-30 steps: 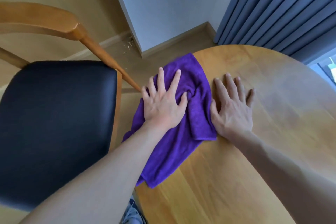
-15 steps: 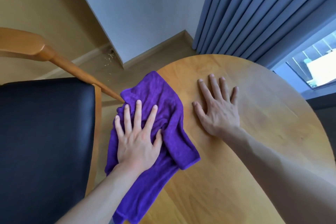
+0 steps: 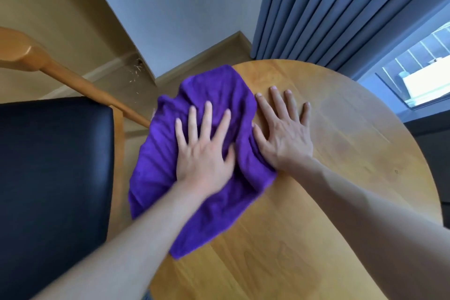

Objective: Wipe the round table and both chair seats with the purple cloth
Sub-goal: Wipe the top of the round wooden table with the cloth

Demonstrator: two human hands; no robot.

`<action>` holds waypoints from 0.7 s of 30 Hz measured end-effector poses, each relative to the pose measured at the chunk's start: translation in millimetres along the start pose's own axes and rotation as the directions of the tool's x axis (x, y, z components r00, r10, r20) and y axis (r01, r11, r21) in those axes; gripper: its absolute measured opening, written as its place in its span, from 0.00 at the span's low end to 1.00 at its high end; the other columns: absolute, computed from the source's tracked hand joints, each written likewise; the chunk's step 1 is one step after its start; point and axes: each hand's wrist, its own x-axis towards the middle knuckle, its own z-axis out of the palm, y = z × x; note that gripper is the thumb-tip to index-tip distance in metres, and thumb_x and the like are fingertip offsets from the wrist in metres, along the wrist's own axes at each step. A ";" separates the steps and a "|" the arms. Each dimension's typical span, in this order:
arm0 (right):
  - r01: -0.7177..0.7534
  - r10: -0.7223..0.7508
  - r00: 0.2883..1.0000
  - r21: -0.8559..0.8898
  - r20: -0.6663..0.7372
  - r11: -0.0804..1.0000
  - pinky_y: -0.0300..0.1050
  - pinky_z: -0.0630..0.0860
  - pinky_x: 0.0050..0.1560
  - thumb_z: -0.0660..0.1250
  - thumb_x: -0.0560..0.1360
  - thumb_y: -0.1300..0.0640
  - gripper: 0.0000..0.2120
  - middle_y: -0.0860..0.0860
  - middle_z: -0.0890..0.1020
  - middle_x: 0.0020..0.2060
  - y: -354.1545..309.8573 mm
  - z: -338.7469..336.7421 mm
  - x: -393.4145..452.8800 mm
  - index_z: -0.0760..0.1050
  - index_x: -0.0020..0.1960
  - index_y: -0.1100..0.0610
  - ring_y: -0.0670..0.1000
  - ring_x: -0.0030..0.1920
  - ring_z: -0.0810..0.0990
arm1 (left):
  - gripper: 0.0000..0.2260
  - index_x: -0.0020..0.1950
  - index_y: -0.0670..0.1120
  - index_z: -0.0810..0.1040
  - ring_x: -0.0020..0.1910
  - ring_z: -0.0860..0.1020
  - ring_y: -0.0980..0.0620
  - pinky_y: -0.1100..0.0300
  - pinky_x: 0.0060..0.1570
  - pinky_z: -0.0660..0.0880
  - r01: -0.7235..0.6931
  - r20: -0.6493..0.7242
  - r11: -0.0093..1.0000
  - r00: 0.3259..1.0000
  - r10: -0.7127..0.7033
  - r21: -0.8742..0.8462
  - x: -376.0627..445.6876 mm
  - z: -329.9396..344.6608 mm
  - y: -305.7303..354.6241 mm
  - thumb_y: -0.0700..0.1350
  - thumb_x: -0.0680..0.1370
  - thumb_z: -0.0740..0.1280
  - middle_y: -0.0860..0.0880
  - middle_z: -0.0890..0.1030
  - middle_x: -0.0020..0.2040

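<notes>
Left hand (image 3: 202, 151) flat, fingers spread, pressing purple cloth (image 3: 214, 95) onto round wooden surface (image 3: 341, 153) at its left edge, part overhanging. Right hand (image 3: 283, 134) flat, spread, bracing on bare wood, touching cloth edge. Cloth looks soft, light, bunches easily; palm pressure mid-cloth suits. Black chair seat (image 3: 53, 165) left, untouched.

No readable text, labels, brands or numbers anywhere.

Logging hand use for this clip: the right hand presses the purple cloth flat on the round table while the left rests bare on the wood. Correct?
Not quite: the hands are swapped. In the head view the left hand presses the purple cloth flat on the round table, while the right hand rests bare on the wood.
</notes>
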 end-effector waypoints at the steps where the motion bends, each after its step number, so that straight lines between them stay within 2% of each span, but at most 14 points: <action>1: 0.002 -0.002 1.000 -0.002 -0.004 1.000 0.69 0.40 0.78 0.44 0.82 0.33 0.33 0.48 0.49 0.84 0.0 0.1 -1.1 0.46 0.83 0.42 0.56 0.83 0.42 | 0.34 0.84 0.57 0.54 0.82 0.51 0.37 0.32 0.77 0.49 -0.028 0.005 1.000 1.000 0.028 0.002 -20.6 3.5 5.4 0.62 0.78 0.54 0.45 0.51 0.85; 4: 0.006 -0.006 1.000 -0.011 -0.012 1.000 0.69 0.41 0.79 0.45 0.83 0.33 0.32 0.49 0.49 0.84 0.4 0.4 -3.5 0.46 0.84 0.42 0.56 0.83 0.42 | 0.34 0.84 0.57 0.54 0.82 0.52 0.37 0.32 0.77 0.51 -0.081 0.019 0.997 0.997 0.081 0.003 -52.9 11.5 11.2 0.62 0.78 0.57 0.46 0.52 0.85; 7: 0.004 -0.004 1.000 -0.020 -0.001 1.000 0.69 0.42 0.79 0.43 0.82 0.33 0.32 0.49 0.48 0.84 0.5 0.3 -1.8 0.45 0.84 0.42 0.56 0.83 0.42 | 0.34 0.83 0.58 0.54 0.82 0.54 0.38 0.33 0.77 0.51 -0.114 0.028 0.993 0.993 0.113 0.017 -28.2 6.9 -0.7 0.64 0.78 0.56 0.49 0.53 0.85; 14: 0.001 -0.001 1.000 -0.018 -0.011 1.000 0.69 0.41 0.79 0.37 0.79 0.30 0.35 0.49 0.49 0.84 -0.1 -0.2 0.2 0.46 0.84 0.42 0.56 0.83 0.43 | 0.32 0.83 0.61 0.46 0.82 0.46 0.37 0.33 0.77 0.45 0.018 0.051 1.000 0.999 -0.018 0.003 71.5 -3.6 -10.3 0.65 0.80 0.47 0.50 0.46 0.85; 17: 0.010 -0.010 1.000 -0.010 0.000 1.000 0.68 0.39 0.79 0.36 0.79 0.30 0.36 0.48 0.49 0.84 -0.9 -1.9 -0.3 0.45 0.84 0.42 0.55 0.83 0.42 | 0.32 0.84 0.58 0.48 0.83 0.46 0.38 0.33 0.78 0.46 0.042 0.026 0.999 0.999 -0.042 0.009 57.4 -3.6 -5.9 0.64 0.81 0.47 0.49 0.47 0.85; 21: -0.005 0.006 1.000 0.035 -0.018 0.999 0.68 0.40 0.79 0.42 0.82 0.36 0.31 0.48 0.50 0.84 -1.4 -3.1 -1.0 0.48 0.83 0.42 0.55 0.83 0.43 | 0.34 0.84 0.56 0.51 0.83 0.48 0.40 0.35 0.78 0.49 -0.029 0.003 0.999 1.000 0.029 0.019 2.1 0.0 -7.4 0.63 0.80 0.53 0.49 0.49 0.85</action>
